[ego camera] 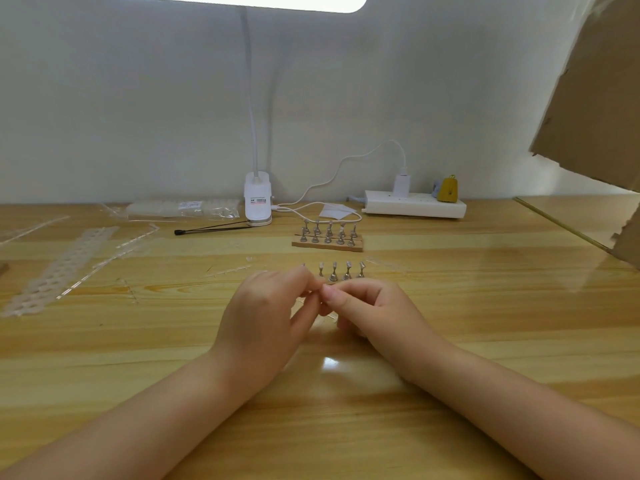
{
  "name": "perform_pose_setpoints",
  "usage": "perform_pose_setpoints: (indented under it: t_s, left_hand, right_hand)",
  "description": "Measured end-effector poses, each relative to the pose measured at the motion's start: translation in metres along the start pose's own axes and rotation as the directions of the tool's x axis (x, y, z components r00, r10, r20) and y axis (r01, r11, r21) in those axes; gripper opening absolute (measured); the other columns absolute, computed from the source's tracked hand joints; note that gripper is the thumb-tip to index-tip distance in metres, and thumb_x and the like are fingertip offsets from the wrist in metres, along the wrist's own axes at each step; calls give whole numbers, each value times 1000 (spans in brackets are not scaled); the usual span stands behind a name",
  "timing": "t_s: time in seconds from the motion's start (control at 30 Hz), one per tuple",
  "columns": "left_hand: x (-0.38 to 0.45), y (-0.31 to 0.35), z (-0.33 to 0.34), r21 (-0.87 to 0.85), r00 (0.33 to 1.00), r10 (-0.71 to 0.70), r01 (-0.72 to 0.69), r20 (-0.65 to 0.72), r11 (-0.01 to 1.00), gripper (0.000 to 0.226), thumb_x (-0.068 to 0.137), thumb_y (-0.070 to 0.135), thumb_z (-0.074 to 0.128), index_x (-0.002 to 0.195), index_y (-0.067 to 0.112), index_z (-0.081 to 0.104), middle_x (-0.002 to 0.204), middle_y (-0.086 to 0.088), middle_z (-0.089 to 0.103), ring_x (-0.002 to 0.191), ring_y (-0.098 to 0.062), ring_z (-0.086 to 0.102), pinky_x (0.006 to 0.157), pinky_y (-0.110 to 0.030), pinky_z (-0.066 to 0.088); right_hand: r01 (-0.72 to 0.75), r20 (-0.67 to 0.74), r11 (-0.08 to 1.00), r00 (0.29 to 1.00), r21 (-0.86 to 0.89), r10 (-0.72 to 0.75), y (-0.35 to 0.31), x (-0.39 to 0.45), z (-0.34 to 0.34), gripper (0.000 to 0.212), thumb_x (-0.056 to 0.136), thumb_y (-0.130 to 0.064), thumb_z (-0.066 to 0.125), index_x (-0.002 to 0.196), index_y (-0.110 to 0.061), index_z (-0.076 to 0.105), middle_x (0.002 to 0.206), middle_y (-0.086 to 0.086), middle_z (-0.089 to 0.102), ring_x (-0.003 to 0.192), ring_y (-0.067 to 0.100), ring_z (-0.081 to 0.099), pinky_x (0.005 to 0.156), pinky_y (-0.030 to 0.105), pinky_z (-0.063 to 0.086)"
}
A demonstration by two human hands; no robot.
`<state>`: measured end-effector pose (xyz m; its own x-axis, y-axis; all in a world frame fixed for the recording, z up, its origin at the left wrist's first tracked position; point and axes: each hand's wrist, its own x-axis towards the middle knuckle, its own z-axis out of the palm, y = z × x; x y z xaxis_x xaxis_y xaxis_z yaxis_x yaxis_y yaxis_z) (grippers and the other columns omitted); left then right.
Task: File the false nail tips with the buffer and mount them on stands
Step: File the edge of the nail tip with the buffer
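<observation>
- Both our hands meet near the middle of the wooden surface point(450, 306), fingertips touching each other just this side of the near row of stands.
- Left hand point(266, 317) has its fingers curled in, thumb and forefinger pinched together at the tip. Right hand point(367, 310) is the same, curled with the forefinger tip pressed up against the left one.
- There's something tiny and clear between the fingertips, probably a nail tip, but honestly it's too small and see-through for us to tell for sure what either hand has hold of.
- Just beyond the hands is a row of little metal stands point(341, 271), four showing, upright, with the left hand hiding that end of the row.
- Farther back sits a wooden base with more stands point(328, 237) in two rows.
- Far left: a long white perforated strip point(59, 268) and clear plastic strips point(225, 271) lying flat.
- At the far edge: a clip lamp base point(258, 199), a thin black brush point(211, 230) beside it, a bag of clear tips point(183, 209), and a white power strip point(415, 204) with a plugged-in charger on the right.
- Cardboard point(595, 98) hangs in at the far right.
</observation>
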<state>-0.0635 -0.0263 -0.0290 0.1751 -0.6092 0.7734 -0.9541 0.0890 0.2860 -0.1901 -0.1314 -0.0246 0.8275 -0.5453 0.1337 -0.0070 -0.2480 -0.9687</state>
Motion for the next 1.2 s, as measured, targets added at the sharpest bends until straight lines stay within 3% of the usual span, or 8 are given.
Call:
perform_pose_setpoints:
  t_s: [0.27, 0.47, 0.63, 0.73, 0.93, 1.03, 1.1, 1.2]
  left_hand:
    - [-1, -3, -1, -55, 998, -64, 63, -7, 996, 19, 75, 28, 79, 89, 19, 69, 84, 14, 69, 78, -7, 65, 72, -42, 54]
    - [2, -3, -2, 43, 999, 40, -39, -25, 998, 30, 83, 38, 63, 100, 14, 67, 93, 11, 70, 87, -5, 64, 81, -30, 47]
    - [11, -31, -10, 474, 920, -388, 314, 63, 822, 37, 91, 32, 57, 125, 16, 57, 116, -5, 62, 106, -30, 55, 88, -39, 39]
    - [9, -46, -10, 528, 849, -507, 366, 148, 767, 36, 97, 39, 46, 126, 22, 58, 123, -3, 56, 113, -29, 45, 96, -37, 34]
    - [8, -53, -6, 449, 883, -430, 313, 186, 837, 32, 99, 31, 47, 121, 13, 62, 111, -5, 63, 105, -28, 51, 93, -37, 39]
    - [11, -37, -6, 68, 957, -288, 285, 26, 956, 40, 95, 24, 57, 130, 5, 52, 99, 0, 63, 97, -17, 57, 91, -27, 43]
    - [15, -15, -5, -144, 984, -176, 172, -12, 974, 43, 92, 20, 61, 132, 8, 49, 95, 6, 62, 90, -6, 58, 82, -14, 45]
    - [14, 4, 4, -175, 997, 50, -59, -56, 983, 44, 91, 12, 64, 131, 4, 49, 99, 0, 64, 87, -8, 60, 81, -18, 48]
  right_hand:
    - [-38, -9, 995, 999, 92, 39, -1, 3, -4, 22, 76, -44, 71, 84, -24, 77, 81, -2, 72, 65, 4, 57, 55, 12, 42]
    - [-70, -65, 957, 994, 282, 92, 2, 7, -8, 7, 75, -28, 78, 75, -21, 76, 69, -2, 68, 55, 4, 55, 47, 15, 40]
    - [-68, -114, 918, 986, 391, 122, 2, 11, -10, 18, 55, -33, 82, 63, -18, 75, 64, 0, 64, 54, 6, 54, 45, 17, 40]
    - [-59, -98, 915, 989, 400, 107, 4, 11, -11, 13, 61, -29, 79, 66, -17, 75, 66, 1, 65, 57, 7, 56, 46, 18, 42]
    - [-64, -81, 908, 991, 414, 107, 7, 14, -13, 3, 81, -13, 71, 79, -13, 69, 70, -1, 61, 61, 7, 55, 48, 20, 44]
    - [-103, -56, 894, 988, 436, 141, 5, 15, -13, 6, 87, -8, 64, 82, -8, 67, 68, 1, 57, 58, 8, 52, 45, 20, 43]
    - [-116, -27, 879, 989, 463, 145, 4, 15, -11, 13, 90, -8, 58, 80, -7, 65, 66, 3, 51, 54, 9, 47, 41, 20, 40]
    - [-123, 66, 861, 992, 493, 104, 3, 13, -9, 8, 83, -15, 60, 77, -9, 60, 65, 2, 46, 52, 8, 42, 39, 19, 36]
